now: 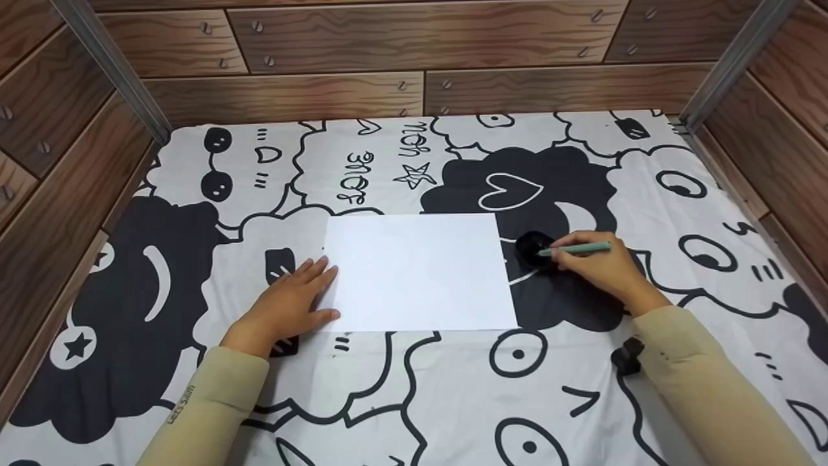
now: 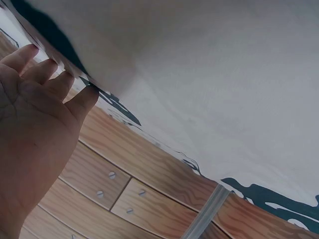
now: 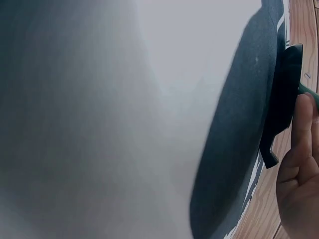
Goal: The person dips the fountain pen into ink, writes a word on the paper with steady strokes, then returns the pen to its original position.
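Head: we see unmarked paper [image 1: 417,272] (work on it seems all ahead), the left hand [image 1: 290,301] relaxed at its left edge, the right hand [image 1: 598,264] right of it, pinching a green pen [image 1: 587,248] at a black dish [image 1: 526,246]. Left wrist: left hand uncurled. Right wrist: pen, dish.

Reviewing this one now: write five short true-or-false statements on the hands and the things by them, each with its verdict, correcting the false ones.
1. The right hand holds a green pen-like tool. True.
2. The left hand grips a second tool. False: it holds nothing and lies at the left edge of the white paper.
3. The paper's upper face looks blank. True.
4. The green tool's lower end is over the paper. False: it is at the black dish-like object, right of the paper.
5. The cloth has a black-and-white cartoon print. True.
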Motion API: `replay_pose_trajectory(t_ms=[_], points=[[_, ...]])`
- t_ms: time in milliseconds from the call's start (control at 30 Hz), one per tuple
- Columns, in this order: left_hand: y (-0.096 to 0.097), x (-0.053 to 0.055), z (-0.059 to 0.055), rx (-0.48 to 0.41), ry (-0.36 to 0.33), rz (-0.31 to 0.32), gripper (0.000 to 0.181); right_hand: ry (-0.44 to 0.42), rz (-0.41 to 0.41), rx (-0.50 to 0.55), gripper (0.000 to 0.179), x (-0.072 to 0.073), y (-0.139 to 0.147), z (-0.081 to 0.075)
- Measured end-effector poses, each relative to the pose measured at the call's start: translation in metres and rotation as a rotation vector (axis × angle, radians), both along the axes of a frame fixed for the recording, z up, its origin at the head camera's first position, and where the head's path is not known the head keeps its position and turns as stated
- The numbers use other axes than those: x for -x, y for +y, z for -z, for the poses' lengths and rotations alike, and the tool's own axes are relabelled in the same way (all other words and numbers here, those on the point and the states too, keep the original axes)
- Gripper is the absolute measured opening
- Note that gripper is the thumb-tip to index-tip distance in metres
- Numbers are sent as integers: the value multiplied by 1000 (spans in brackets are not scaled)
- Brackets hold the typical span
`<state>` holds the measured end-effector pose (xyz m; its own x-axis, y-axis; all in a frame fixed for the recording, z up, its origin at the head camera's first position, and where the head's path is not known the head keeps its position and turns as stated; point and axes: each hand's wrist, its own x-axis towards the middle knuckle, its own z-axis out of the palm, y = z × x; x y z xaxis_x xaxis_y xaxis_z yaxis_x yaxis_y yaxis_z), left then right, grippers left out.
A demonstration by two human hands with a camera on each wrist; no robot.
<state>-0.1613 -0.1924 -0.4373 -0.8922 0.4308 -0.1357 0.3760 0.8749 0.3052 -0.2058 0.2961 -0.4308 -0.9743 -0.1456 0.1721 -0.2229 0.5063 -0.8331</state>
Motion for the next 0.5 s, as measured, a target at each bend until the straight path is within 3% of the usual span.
replay_pose_trajectory(t_ms=[500], points=[[-1, 0, 0, -1, 9, 6, 72, 4, -15, -13, 14, 0, 2, 2]])
